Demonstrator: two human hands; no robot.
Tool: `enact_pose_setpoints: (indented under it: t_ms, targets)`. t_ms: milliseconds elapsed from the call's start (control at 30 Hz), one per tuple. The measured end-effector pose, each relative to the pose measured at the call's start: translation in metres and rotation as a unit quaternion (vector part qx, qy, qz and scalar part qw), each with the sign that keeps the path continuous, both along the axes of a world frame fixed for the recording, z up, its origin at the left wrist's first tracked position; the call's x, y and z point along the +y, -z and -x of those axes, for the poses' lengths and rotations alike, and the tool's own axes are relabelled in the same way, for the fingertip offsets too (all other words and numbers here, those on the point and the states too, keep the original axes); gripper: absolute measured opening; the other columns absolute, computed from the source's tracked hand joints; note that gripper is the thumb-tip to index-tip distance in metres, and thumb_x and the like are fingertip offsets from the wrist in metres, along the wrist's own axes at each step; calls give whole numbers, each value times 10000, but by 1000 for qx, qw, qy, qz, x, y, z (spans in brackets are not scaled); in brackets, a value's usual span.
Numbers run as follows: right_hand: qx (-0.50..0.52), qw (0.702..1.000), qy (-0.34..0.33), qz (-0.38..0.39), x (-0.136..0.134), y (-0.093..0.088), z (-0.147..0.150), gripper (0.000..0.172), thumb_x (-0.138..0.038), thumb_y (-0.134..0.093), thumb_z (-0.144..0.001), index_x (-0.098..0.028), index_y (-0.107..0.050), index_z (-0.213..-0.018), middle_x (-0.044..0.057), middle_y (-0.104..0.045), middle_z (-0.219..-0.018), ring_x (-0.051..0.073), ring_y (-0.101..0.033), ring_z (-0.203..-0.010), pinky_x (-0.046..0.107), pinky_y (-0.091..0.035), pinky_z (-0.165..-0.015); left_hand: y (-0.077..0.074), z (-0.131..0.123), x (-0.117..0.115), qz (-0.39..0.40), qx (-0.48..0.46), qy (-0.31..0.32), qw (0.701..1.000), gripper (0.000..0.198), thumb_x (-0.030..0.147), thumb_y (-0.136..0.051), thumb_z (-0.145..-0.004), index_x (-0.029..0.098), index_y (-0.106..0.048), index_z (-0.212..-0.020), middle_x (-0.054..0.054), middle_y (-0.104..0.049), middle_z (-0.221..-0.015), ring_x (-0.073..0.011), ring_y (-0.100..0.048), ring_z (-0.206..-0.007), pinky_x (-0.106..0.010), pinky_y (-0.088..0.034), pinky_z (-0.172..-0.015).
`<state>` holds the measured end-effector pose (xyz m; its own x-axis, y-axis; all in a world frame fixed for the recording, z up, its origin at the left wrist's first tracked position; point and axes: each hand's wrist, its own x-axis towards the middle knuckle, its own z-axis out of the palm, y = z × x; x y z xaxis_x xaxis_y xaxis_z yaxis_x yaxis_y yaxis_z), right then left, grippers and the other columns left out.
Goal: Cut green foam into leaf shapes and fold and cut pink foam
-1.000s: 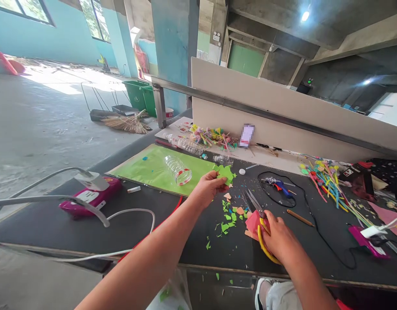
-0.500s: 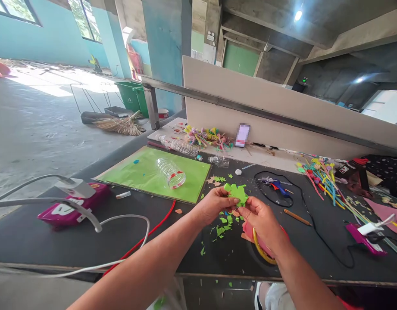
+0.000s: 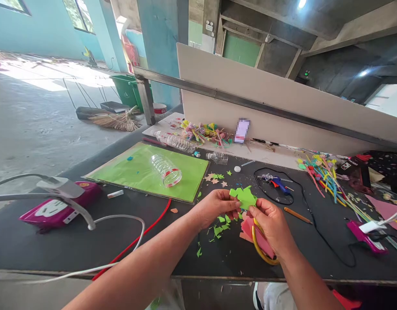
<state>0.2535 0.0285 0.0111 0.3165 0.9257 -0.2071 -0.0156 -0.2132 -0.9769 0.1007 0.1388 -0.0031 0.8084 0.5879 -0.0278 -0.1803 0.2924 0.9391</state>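
Observation:
A jagged piece of green paper [image 3: 244,197] is held up over the dark tabletop between both hands. My left hand [image 3: 216,209] pinches its left edge with thumb and fingers. At its lower right corner, my right hand [image 3: 269,221] pinches it as well. A yellow looped handle [image 3: 257,243] shows beneath my right hand; whether that hand touches it I cannot tell. Pink paper [image 3: 248,228] lies beside the handle, partly covered. Green paper scraps [image 3: 219,230] are scattered below my left hand. Small cut-out stars [image 3: 219,176] lie just beyond the hands.
A clear cut bottle [image 3: 166,170] lies on a green sheet [image 3: 133,176] at left. A blue glue gun [image 3: 280,187], its black cord and an orange-brown stick [image 3: 298,215] lie to the right. A purple power strip [image 3: 62,206] with white cables sits at left, colourful stems [image 3: 327,176] at right.
The green paper has turned in my hands and now shows a broader flat face. Both hands have shifted slightly right, and my view has moved a little.

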Motion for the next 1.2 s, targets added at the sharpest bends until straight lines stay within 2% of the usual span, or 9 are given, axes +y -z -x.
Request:
enact_pose_setpoints:
  t_ms: [233,467,633,700,733,833,867,1000,1200]
  targets:
    - [-30,999,-9,10,-1,2,1,265,-471,-643,-784,-233,-643,-900,13,-634,-790,206,-603,-717,300,-567,-507,3,-3,-2,-4,8,12,1000,227,305,-751,-692,107,-672,-768,-43,-654,-695,-103,-568,-555,-233,-468,-563]
    - [-108,994,-3,-20,3,5,3,233,-438,-629,-781,-208,-638,-823,1,-615,-717,170,-548,-640,258,-541,-466,7,-5,-5,-2,14,1,1000,226,325,-758,-678,124,-668,-727,-20,-640,-636,-91,-549,-510,-222,-447,-539]
    - [-66,998,-7,-12,4,8,5,253,-460,-640,-788,-214,-630,-844,4,-625,-747,183,-598,-650,271,-535,-494,5,-9,-6,0,13,-28,1000,253,339,-785,-626,116,-672,-659,-32,-643,-587,-94,-531,-459,-224,-420,-491]
    - [-69,997,-9,-35,5,7,3,273,-471,-609,-817,-232,-638,-945,14,-646,-804,195,-620,-692,303,-552,-558,2,-6,1,-5,-7,-66,998,245,334,-783,-625,117,-675,-663,-32,-641,-577,-103,-540,-464,-231,-425,-500]
    - [-89,994,-5,-57,6,6,1,286,-469,-592,-832,-241,-635,-1000,21,-659,-842,204,-632,-738,325,-559,-623,0,-2,7,-10,-23,-103,994,236,327,-781,-629,119,-678,-673,-29,-638,-574,-107,-546,-472,-234,-431,-511]
    - [-195,973,36,-122,11,5,-11,296,-431,-559,-859,-243,-622,-1079,47,-687,-939,223,-645,-888,375,-513,-834,-7,16,27,-33,-79,-273,958,206,302,-772,-650,124,-673,-677,-25,-635,-590,-107,-558,-523,-227,-435,-549]
    - [-230,963,50,-131,12,6,-15,285,-414,-548,-863,-235,-621,-1072,55,-692,-952,225,-645,-916,380,-496,-866,-10,22,33,-35,-99,-307,946,210,309,-768,-661,124,-670,-672,-28,-634,-597,-110,-562,-542,-227,-437,-562]
    - [-302,945,45,-117,20,15,-24,260,-341,-494,-868,-220,-611,-1067,69,-700,-963,225,-659,-927,370,-507,-842,-14,37,44,-33,-145,-339,929,224,328,-754,-685,124,-663,-670,-33,-622,-612,-119,-554,-569,-241,-435,-577]
    - [-382,917,-26,-109,54,21,-24,245,-239,-498,-825,-227,-663,-1006,49,-722,-940,204,-676,-873,327,-514,-794,-8,31,42,-35,-154,-364,918,256,346,-721,-726,134,-634,-612,-21,-593,-580,-105,-523,-553,-229,-407,-558]
